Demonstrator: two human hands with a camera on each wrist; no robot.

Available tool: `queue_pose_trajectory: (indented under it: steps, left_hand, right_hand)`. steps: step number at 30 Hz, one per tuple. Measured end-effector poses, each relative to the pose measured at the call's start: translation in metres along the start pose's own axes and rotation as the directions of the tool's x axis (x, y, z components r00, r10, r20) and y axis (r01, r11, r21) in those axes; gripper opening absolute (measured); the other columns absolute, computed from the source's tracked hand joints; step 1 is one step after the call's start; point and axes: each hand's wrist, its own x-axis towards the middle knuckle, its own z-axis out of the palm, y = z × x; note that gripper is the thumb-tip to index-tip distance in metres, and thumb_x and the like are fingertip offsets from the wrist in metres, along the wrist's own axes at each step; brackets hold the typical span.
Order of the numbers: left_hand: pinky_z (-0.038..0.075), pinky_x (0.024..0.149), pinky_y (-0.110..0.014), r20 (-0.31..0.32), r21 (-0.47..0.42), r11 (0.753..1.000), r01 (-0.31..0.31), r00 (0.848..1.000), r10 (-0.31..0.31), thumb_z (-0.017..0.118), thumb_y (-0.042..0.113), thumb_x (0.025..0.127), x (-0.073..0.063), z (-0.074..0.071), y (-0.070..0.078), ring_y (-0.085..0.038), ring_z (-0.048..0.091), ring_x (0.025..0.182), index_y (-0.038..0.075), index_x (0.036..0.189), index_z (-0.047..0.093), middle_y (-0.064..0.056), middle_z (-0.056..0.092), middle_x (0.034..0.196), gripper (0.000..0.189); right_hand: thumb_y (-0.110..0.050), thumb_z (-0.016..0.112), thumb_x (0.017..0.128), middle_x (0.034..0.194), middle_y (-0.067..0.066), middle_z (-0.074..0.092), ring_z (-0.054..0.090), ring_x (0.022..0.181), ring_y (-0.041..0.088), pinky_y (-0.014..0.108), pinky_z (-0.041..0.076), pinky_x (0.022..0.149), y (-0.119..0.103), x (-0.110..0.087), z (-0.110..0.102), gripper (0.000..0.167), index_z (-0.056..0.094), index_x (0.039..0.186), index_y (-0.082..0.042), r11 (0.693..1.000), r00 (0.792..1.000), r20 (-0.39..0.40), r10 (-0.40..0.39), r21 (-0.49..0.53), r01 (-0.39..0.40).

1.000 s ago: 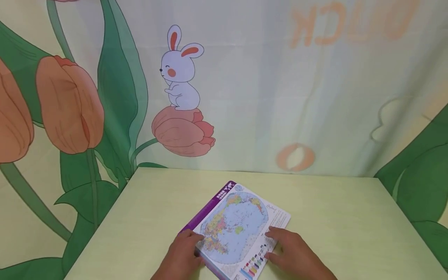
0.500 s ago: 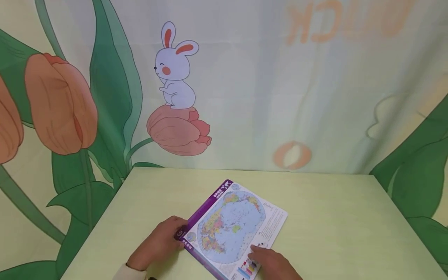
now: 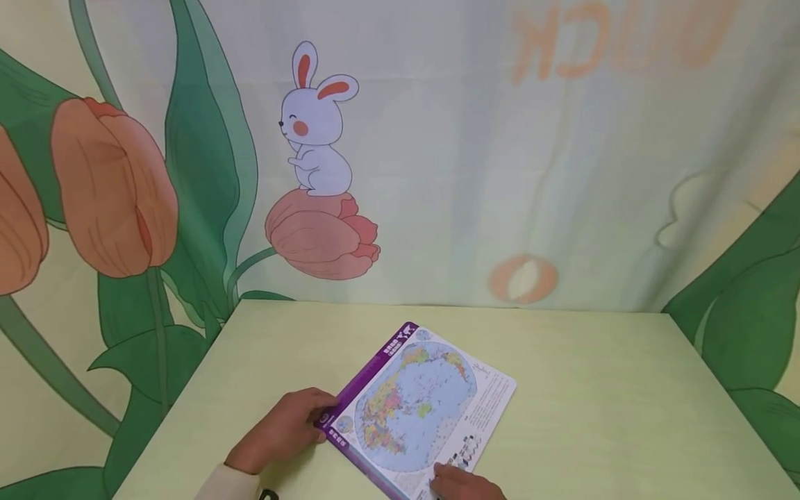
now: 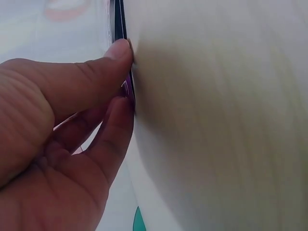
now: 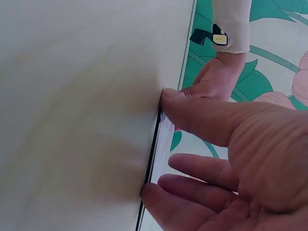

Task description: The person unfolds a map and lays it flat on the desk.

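Observation:
A flat world map board (image 3: 431,410) with a purple band along its left side lies slanted on the table in the head view. My left hand (image 3: 289,423) holds its lower left corner, index finger along one edge and thumb at the other. In the left wrist view, the thumb and a fingertip of the left hand (image 4: 72,110) meet the thin edge. My right hand (image 3: 467,482) is at the board's lower right edge, partly cut off by the frame. The right wrist view shows the right hand (image 5: 226,159) touching that edge with thumb and forefinger spread apart.
The pale yellow table (image 3: 600,389) reaches back to a curtain (image 3: 431,160) printed with tulips and a white rabbit. A dark band (image 5: 207,37) with a small device is at the left sleeve's cuff in the right wrist view.
My left hand has shifted left and outward, from the lower edge to the lower left corner. My right hand has slid down along the right edge. The board has hardly moved.

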Motion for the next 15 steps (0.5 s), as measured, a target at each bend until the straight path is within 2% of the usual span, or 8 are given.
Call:
queue_pose_trajectory:
  steps: [3, 5, 11, 15]
  left_hand:
    - [0.055, 0.104, -0.051, -0.008, 0.004, 1.0, -0.001, 1.0, 0.001, 0.086, -0.004, 0.081, 0.0, -0.001, 0.0, -0.026, 0.068, 0.118, 0.004, 0.133, 0.072, -0.006, 0.072, 0.127, 0.054]
    - [0.055, 0.103, -0.05, -0.003, 0.01, 1.0, 0.001, 1.0, -0.001, 0.086, -0.004, 0.081, 0.0, -0.002, 0.0, -0.023, 0.068, 0.115, 0.005, 0.134, 0.072, -0.005, 0.073, 0.125, 0.055]
    - [0.058, 0.099, -0.045, 0.01, 0.032, 0.999, -0.002, 1.0, 0.001, 0.085, -0.002, 0.083, 0.0, -0.001, 0.001, -0.017, 0.067, 0.109, 0.007, 0.136, 0.072, -0.001, 0.073, 0.121, 0.055]
    - [0.058, 0.098, -0.048, 0.005, 0.029, 1.0, -0.005, 1.0, 0.005, 0.084, -0.003, 0.084, -0.002, -0.002, 0.005, -0.018, 0.067, 0.107, 0.007, 0.136, 0.072, -0.003, 0.074, 0.118, 0.054]
  right_hand:
    - [-0.051, 0.069, 0.099, 0.122, 0.018, 0.077, 0.075, 0.115, 0.029, 0.032, 0.063, 0.08, -0.002, 0.002, -0.002, 0.052, 0.077, 0.113, -0.002, 0.991, 0.992, 0.055, 0.111, 0.074, -0.115]
    - [-0.051, 0.069, 0.098, 0.125, 0.019, 0.075, 0.074, 0.118, 0.03, 0.034, 0.064, 0.082, 0.001, 0.003, 0.001, 0.053, 0.077, 0.116, -0.002, 0.982, 0.983, 0.099, 0.153, 0.097, -0.163]
    - [-0.06, 0.067, 0.097, 0.131, 0.016, 0.074, 0.071, 0.123, 0.027, 0.036, 0.063, 0.088, 0.021, 0.005, 0.02, 0.061, 0.076, 0.121, -0.004, 0.977, 0.971, 0.156, 0.184, 0.079, -0.198]
    - [-0.064, 0.066, 0.096, 0.136, 0.017, 0.07, 0.068, 0.128, 0.03, 0.04, 0.061, 0.094, 0.029, 0.008, 0.023, 0.067, 0.074, 0.125, -0.004, 0.956, 0.942, 0.226, 0.248, 0.101, -0.276]
